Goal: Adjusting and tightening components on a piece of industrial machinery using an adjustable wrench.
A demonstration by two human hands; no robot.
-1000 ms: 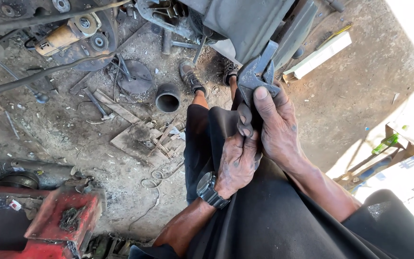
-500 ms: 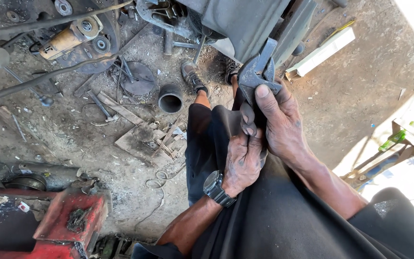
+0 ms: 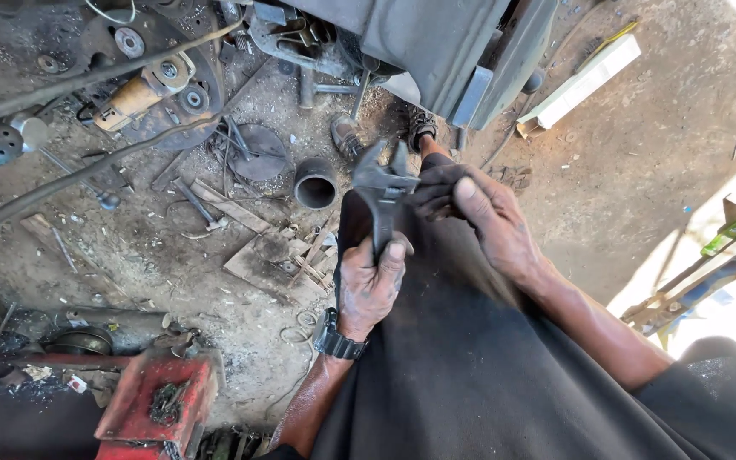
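A dark adjustable wrench (image 3: pixel 382 189) stands upright over my lap, jaws pointing up. My left hand (image 3: pixel 370 286) is shut around its handle, a black wristwatch (image 3: pixel 336 342) on that wrist. My right hand (image 3: pixel 489 223) rests on my dark trousers just right of the wrench head, its fingertips close to the jaws; whether they touch the metal I cannot tell. My shoes (image 3: pixel 347 135) show on the dirt floor beyond my knees.
A short black pipe section (image 3: pixel 315 185) stands on the littered floor left of the wrench. An angle grinder (image 3: pixel 140 94), rods and scrap lie at upper left. A red metal box (image 3: pixel 157 398) sits at lower left. A grey machine (image 3: pixel 436 51) looms ahead.
My right hand has come off the wrench head and slid right onto my trousers. My left hand now holds the wrench alone, its jaws uncovered.
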